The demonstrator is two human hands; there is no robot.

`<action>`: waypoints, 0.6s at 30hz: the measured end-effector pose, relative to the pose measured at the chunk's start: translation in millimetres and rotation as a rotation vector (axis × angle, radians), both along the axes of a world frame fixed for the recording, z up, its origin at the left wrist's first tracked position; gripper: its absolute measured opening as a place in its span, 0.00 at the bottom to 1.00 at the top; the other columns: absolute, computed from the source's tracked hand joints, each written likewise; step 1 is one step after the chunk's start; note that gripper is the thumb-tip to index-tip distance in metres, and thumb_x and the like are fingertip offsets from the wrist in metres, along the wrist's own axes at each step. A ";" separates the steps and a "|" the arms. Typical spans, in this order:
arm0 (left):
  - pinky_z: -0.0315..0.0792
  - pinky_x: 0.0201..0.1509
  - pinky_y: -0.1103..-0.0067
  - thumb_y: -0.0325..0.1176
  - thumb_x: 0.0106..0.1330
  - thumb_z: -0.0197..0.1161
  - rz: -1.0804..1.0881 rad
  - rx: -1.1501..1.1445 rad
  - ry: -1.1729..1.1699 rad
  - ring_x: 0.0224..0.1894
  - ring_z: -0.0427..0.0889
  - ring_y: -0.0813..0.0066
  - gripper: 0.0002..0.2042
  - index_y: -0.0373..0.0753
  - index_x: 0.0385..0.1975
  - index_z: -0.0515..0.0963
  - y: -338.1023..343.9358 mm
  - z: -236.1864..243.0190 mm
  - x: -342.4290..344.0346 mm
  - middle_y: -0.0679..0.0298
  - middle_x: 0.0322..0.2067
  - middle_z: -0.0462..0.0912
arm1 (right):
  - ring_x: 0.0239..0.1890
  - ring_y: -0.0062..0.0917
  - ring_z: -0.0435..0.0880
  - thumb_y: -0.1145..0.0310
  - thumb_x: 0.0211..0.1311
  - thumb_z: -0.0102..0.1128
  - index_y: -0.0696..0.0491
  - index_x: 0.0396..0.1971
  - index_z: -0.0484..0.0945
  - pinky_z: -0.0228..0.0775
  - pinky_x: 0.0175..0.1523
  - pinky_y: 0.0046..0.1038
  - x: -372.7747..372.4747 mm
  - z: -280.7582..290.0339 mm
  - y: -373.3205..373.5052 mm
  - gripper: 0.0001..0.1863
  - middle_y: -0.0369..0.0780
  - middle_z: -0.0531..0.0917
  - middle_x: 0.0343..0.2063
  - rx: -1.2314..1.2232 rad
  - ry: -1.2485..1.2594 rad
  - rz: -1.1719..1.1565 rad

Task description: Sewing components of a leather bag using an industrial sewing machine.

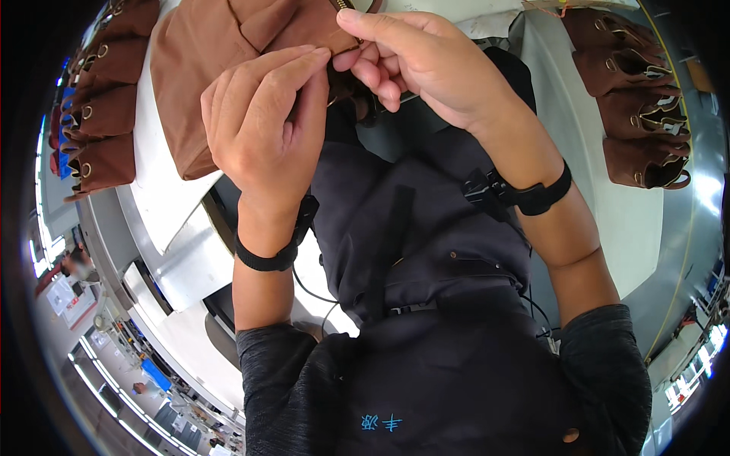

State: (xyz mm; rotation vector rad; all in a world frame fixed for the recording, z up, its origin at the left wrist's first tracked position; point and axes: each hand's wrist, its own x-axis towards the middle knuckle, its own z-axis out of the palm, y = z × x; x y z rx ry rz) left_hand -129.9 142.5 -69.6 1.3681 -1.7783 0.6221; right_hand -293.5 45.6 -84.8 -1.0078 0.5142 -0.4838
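A large brown bag [201, 83] of smooth cloth or leather lies on the work surface at the upper left, its top cut off by the frame. My left hand [262, 125] pinches the bag's edge between thumb and fingers. Close beside it, the thumb and index finger of my right hand [426, 64] grip the same edge, by the end of a brass-coloured zipper [343, 5]. The right hand's other fingers curl loosely below. What lies between the fingertips is partly hidden. Black bands circle both my wrists.
Several smaller brown bags [106, 114] stand in a row at the far left; another row of brown bags [635, 114] stands at the right on the white tabletop [608, 220]. Dark cables [312, 292] hang beside my lap. A person [76, 262] is in the left background.
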 end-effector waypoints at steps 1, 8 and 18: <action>0.71 0.43 0.79 0.21 0.51 0.75 -0.007 -0.008 0.005 0.34 0.85 0.75 0.10 0.44 0.31 0.85 -0.9 -0.5 0.6 0.72 0.32 0.88 | 0.17 0.14 0.72 0.51 0.71 0.63 0.59 0.34 0.84 0.66 0.25 0.19 1.3 -0.7 -0.3 0.22 0.32 0.77 0.19 -0.050 0.008 0.002; 0.71 0.43 0.79 0.22 0.51 0.75 -0.025 -0.013 0.022 0.34 0.85 0.75 0.10 0.43 0.31 0.85 -1.2 -4.2 3.4 0.72 0.32 0.88 | 0.19 0.10 0.68 0.56 0.70 0.66 0.57 0.33 0.85 0.59 0.24 0.17 12.0 -7.0 2.6 0.17 0.29 0.75 0.19 -0.207 -0.063 -0.068; 0.76 0.53 0.76 0.27 0.69 0.67 -0.056 0.344 -0.061 0.46 0.86 0.70 0.11 0.35 0.50 0.83 5.8 70.4 17.4 0.58 0.46 0.88 | 0.22 0.09 0.68 0.61 0.68 0.67 0.60 0.30 0.84 0.56 0.27 0.16 13.8 -21.5 5.3 0.16 0.28 0.73 0.19 -0.046 -0.030 -0.172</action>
